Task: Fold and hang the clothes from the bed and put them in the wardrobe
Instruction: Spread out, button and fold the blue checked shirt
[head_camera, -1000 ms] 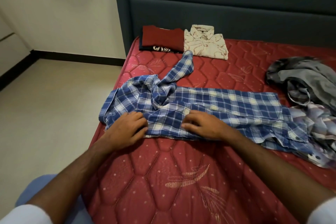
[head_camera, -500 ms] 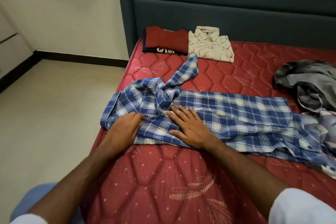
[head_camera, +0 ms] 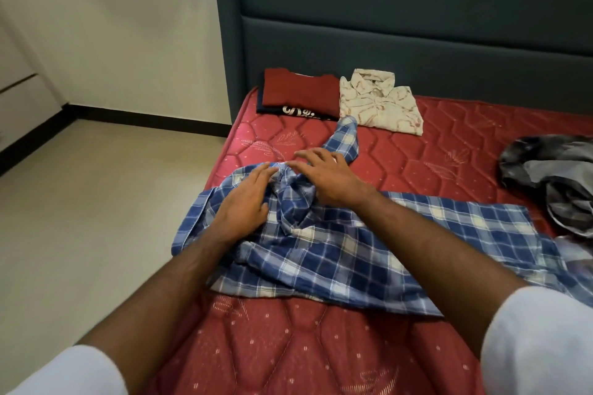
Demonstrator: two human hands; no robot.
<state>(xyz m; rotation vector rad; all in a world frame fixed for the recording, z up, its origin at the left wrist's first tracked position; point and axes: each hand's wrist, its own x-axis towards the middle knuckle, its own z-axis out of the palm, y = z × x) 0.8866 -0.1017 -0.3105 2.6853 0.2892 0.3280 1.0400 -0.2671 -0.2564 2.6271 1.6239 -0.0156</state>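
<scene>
so we're leaning over the near edge of the bed (head_camera: 288, 346), and the blue plaid shirt (head_camera: 369, 253) lies across the red mattress right in front of us, its body running off to the right. our left hand (head_camera: 244, 202) lies flat on the shoulder end, fingers straight, no grip on anything, just pressing. our right hand (head_camera: 327, 179) is the same, spread wide over the twisted knot of cloth where the sleeve (head_camera: 345, 141) bunches up and trails away toward the headboard (head_camera: 385, 42).

best bet here, we reckon: untwist that bunch first, smooth outward from the middle, then bring the sleeve back over the body so the fold is square.

room-wise, the shirt's left end sits close to the mattress edge, with the floor (head_camera: 96, 202) beyond, so we'd pull toward the middle. the grey clothes heap (head_camera: 552, 176) crowds the right side, touching or nearly touching the shirt tail. farther back, the folded red shirt (head_camera: 298, 90) and cream shirt (head_camera: 378, 102) sit by the headboard, the sleeve tip just short of them.
</scene>
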